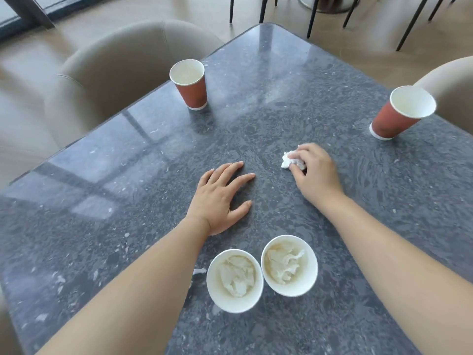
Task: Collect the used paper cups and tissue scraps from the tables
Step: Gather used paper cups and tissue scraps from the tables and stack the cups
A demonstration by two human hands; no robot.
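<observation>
Head view. At the table's point(102, 226) near edge, the near-left cup point(238, 304) and near-right cup point(311, 267) stand just beside each other, both holding wads point(236, 274).

Mid-table, the right hand point(314, 172) has its fingers curled round a scrap point(288, 160). The left hand point(220, 198) lies flat with fingers spread, holding nothing.

The far-left cup point(190, 84) at the left edge and the far-right cup point(399, 114) at the right edge remain uncollected. Assessed as roughly half done.

Open tabletop point(268, 98) stretches from the far corner to mid-table between left-edge cup point(192, 90) and right-edge cup point(391, 121); tissue-filled cup point(213, 288) and its neighbour point(309, 275) block the near edge.
</observation>
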